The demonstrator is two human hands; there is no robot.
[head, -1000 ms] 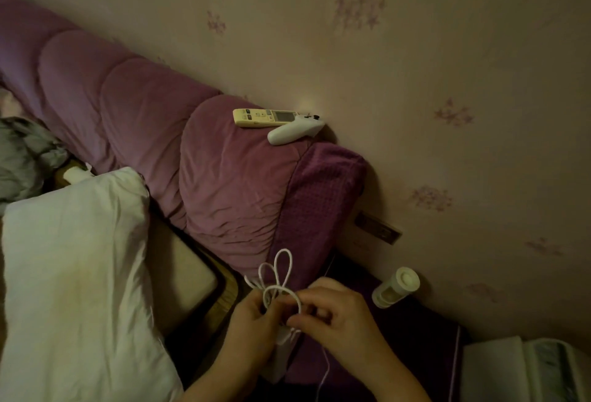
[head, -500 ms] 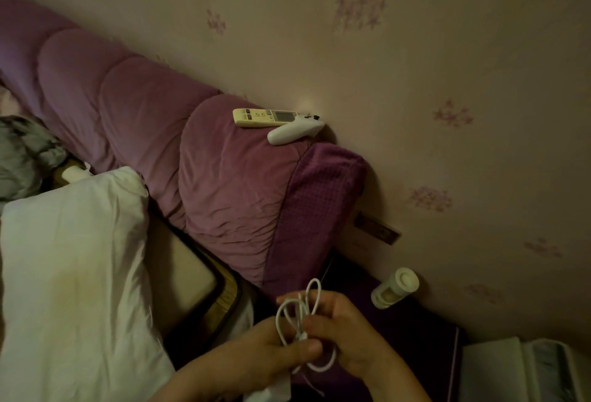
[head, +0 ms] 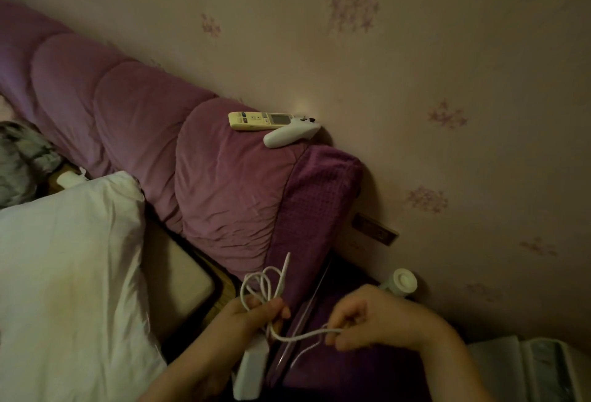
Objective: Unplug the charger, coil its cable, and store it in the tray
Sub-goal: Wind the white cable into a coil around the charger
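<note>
My left hand (head: 252, 317) grips a bunch of white charger cable loops (head: 260, 286), which stick up above the fist, with the connector end (head: 285, 269) pointing upward. The white charger block (head: 251, 369) hangs below that hand. My right hand (head: 374, 318) pinches a strand of the same cable (head: 303, 336) and holds it out to the right, so a slack span runs between both hands. A dark wall socket plate (head: 375, 229) sits on the wall above my right hand, with nothing plugged in. No tray is clearly visible.
A purple padded headboard (head: 144, 133) carries a yellowish remote (head: 259, 120) and a white controller (head: 289, 134). A white pillow (head: 67, 273) lies at left. A white round-capped bottle (head: 401, 283) stands by the wall. A pale box-like object (head: 527, 366) sits at bottom right.
My hands have come apart: the right hand drew a strand of cable out to the right, while the left hand kept the loops. The connector end now sticks up free.
</note>
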